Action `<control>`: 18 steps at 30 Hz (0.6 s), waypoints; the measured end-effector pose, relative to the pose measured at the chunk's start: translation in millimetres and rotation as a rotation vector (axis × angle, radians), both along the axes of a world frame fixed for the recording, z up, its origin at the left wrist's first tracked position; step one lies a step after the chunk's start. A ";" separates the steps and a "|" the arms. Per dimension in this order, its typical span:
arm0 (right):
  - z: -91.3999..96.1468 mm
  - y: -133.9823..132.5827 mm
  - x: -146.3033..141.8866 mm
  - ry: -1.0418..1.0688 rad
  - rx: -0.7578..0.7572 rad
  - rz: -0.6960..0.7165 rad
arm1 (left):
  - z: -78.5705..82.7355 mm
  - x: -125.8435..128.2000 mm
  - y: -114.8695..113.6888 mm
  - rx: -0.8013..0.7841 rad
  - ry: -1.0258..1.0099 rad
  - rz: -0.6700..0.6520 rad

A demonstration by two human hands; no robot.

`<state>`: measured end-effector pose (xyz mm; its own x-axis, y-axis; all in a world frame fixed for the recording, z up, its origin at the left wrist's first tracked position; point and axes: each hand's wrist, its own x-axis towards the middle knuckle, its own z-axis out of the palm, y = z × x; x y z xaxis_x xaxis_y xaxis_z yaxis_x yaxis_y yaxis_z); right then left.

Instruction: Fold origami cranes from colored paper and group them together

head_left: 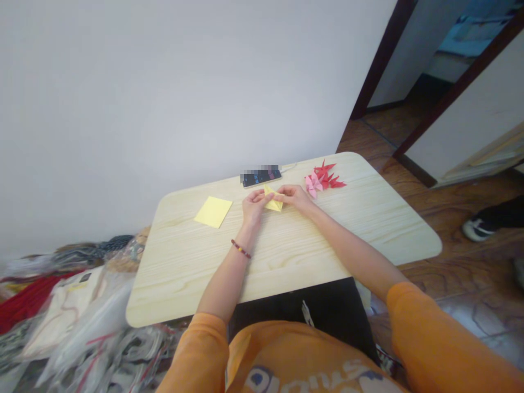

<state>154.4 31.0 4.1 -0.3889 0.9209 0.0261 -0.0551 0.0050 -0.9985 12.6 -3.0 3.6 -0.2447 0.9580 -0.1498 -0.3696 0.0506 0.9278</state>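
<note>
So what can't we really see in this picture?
All in the head view:
Folded yellow paper: partly covered by the left hand and right hand.
Phone screen: details too small; blocky blur over its top.
Orange shirt print: cut off by the bottom edge.
Another person's leg: cut off by the right edge.

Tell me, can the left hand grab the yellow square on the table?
Probably yes: the yellow square lies near the left hand with only tabletop between, though that hand holds the folded paper.
</note>
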 end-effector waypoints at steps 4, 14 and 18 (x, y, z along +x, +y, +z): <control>0.3 -1.7 -1.6 -0.041 -0.028 0.020 | -2.2 0.8 0.9 0.011 -0.002 0.002; 0.1 0.3 2.2 -0.155 0.015 0.068 | -0.4 -2.4 -1.6 0.042 0.138 -0.119; 1.8 0.9 2.7 -0.202 0.042 0.108 | -0.9 -5.4 -1.6 0.029 0.154 -0.150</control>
<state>157.1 31.8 5.9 -0.4860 0.8736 -0.0249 0.1438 0.0519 -0.9883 7.3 -4.6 2.7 -0.1173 0.9887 -0.0933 -0.2135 0.0666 0.9747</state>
